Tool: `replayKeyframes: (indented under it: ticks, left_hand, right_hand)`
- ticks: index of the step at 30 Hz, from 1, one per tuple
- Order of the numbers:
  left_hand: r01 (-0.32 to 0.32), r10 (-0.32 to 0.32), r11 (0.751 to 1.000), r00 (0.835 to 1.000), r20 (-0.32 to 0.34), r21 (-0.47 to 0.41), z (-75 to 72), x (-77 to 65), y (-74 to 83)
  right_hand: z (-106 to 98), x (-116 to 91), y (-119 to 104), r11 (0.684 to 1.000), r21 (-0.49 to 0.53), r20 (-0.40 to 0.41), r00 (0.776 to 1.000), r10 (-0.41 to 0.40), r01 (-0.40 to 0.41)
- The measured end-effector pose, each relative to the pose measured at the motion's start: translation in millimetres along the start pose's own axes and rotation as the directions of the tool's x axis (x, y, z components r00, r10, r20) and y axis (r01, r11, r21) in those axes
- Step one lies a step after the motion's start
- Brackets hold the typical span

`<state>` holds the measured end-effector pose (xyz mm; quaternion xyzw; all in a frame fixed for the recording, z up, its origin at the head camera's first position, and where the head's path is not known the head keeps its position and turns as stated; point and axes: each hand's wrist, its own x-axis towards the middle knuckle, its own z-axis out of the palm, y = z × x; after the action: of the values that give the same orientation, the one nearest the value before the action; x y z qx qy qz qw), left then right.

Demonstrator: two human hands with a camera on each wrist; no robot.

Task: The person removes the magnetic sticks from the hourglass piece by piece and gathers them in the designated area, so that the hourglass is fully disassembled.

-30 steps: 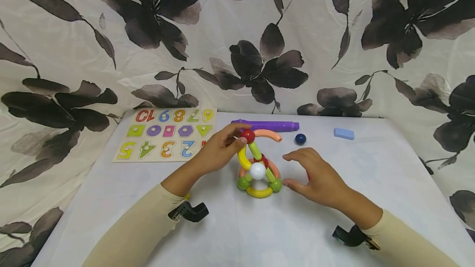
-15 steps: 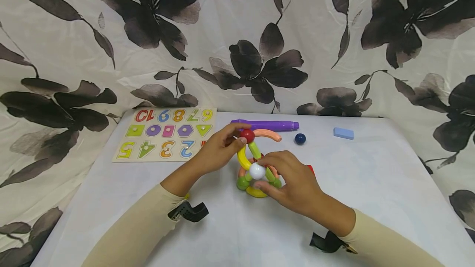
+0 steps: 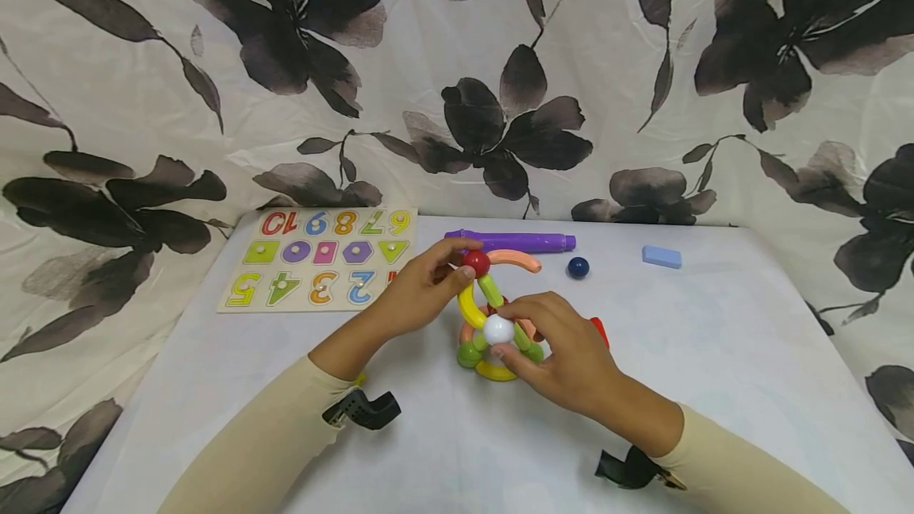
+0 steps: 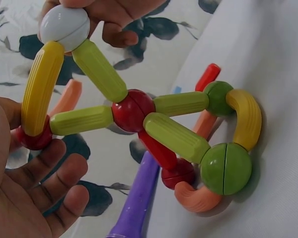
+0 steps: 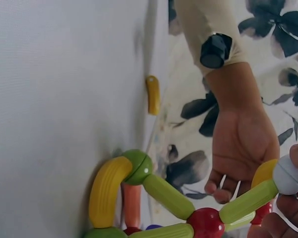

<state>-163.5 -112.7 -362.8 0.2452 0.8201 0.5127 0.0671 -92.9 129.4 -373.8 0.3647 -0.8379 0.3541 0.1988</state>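
Note:
A figure of coloured rods and balls stands on the table. My left hand [image 3: 417, 288] pinches its upper red ball [image 3: 476, 262], from which an orange curved rod [image 3: 516, 261] sticks out. With thumb and fingertips, my right hand [image 3: 571, 355] pinches the white ball [image 3: 498, 330]. A yellow curved rod [image 4: 42, 89] links those two balls. Light green rods run from both to a middle red ball [image 4: 133, 110], and more slope down to green balls [image 4: 226, 168] at the base. A low yellow curved rod [image 4: 247, 119] joins the green balls. My right fingers partly cover the base in the head view.
Back left lies a number puzzle board [image 3: 296, 300]. Behind the figure is a purple stick-shaped tube [image 3: 531, 243]. A dark blue ball [image 3: 577, 267] and light blue block [image 3: 661, 257] lie back right. A red rod [image 3: 600, 331] is beyond my right hand; a loose yellow rod [image 5: 153, 95] lies near my left forearm.
My right hand has moved left from beside the figure and taken hold of the white ball. My left hand has stayed on the upper red ball.

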Motion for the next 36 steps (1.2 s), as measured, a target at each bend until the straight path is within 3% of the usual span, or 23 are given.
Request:
replayKeyframes:
  ticks: [4, 10, 17, 36]
  left_hand:
    - [0.013, -0.013, 1.0, 1.0, 0.001, 0.005, 0.2, -0.8, 1.0]
    - [0.01, -0.01, 1.0, 1.0, 0.001, -0.005, 0.5, -1.3, -0.1]
    - [0.005, -0.005, 1.0, 1.0, -0.003, -0.001, 1.0, -2.2, 2.6]
    - [0.01, -0.01, 1.0, 1.0, -0.001, 0.004, 1.5, -1.3, 1.3]
  right_hand:
    - [-0.8, -1.0, -0.1, 1.0, 0.012, -0.001, 1.0, 0.009, -0.009]
    - [-2.7, -2.0, -1.3, 0.992, 0.031, 0.072, 0.99, 0.119, -0.121]
    - [0.5, -3.0, 2.5, 0.979, 0.076, 0.117, 0.977, 0.179, -0.189]
    - [4.3, -2.5, 7.3, 0.961, 0.12, 0.128, 0.964, 0.234, -0.25]
